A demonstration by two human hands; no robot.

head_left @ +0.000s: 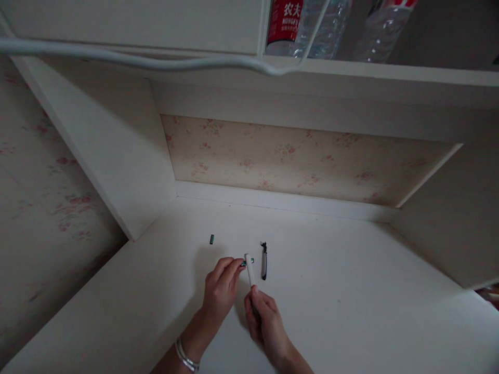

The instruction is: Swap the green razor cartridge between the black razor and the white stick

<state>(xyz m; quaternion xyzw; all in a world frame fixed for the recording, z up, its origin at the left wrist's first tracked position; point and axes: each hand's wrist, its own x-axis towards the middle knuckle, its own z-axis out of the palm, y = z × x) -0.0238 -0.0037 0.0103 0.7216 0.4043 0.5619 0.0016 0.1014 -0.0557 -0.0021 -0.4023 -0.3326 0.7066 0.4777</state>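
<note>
My left hand [222, 285] pinches a small dark green piece [244, 263] between thumb and fingertips. A slim white stick-shaped handle [250, 272] rises from my right hand [265, 317], whose fingers are wrapped round its lower end. The green piece meets or passes behind the upper part of this handle, and a bit of green shows on its right side too. Whether the two are joined, I cannot tell. Another small dark green piece [211, 239] lies on the table beyond my left hand. To the right of the handle lies a thin black stick-like object [264, 261] with a wider far end.
The white tabletop [331, 301] runs back to flowered wallpaper [286, 150]. White panels [117, 150] stand at both sides. Overhead is a shelf [370, 72] with plastic water bottles [323, 31]. A thick white cable or tube [156, 63] crosses the top left.
</note>
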